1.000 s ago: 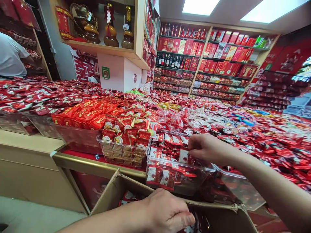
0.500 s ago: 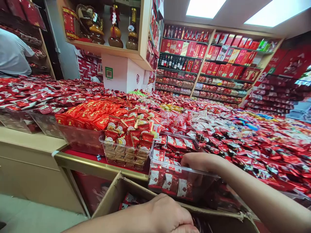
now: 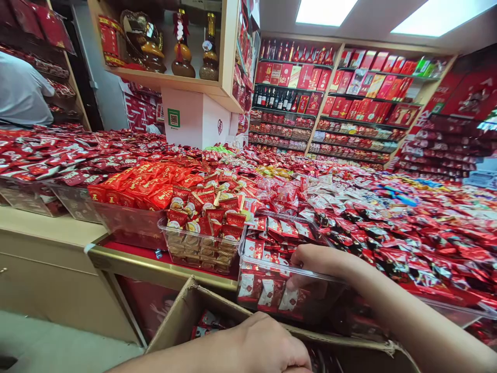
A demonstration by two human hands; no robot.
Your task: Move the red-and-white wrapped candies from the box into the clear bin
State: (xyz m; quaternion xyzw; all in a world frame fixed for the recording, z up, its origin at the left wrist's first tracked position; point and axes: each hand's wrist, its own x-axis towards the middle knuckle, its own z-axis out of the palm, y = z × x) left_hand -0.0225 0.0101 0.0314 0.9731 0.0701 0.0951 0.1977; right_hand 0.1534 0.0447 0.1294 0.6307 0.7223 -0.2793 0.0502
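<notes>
My left hand [image 3: 267, 342] is down in an open cardboard box [image 3: 217, 295], its fingers curled near dark wrapped packets. What it holds is hidden by the hand and the frame's lower edge. My right hand [image 3: 316, 261] reaches over the rim into a clear plastic bin [image 3: 267, 263]. Through the bin's front wall its bent fingers show at a red-and-white snack packet [image 3: 293, 299], beside others standing in rows. Some red packets [image 3: 209, 320] lie in the box's left part.
Left of the bin stands a clear bin of durian candies [image 3: 202, 238], then one of bright red packets [image 3: 134, 186]. Loose wrapped sweets [image 3: 423, 243] spread to the right. A gold counter edge [image 3: 155, 272] runs behind the box. A person in a white shirt [image 3: 23, 90] stands far left.
The fingers of my right hand have shifted slightly left inside the bin, onto the front packet. My left hand stays in the box, nearly still.
</notes>
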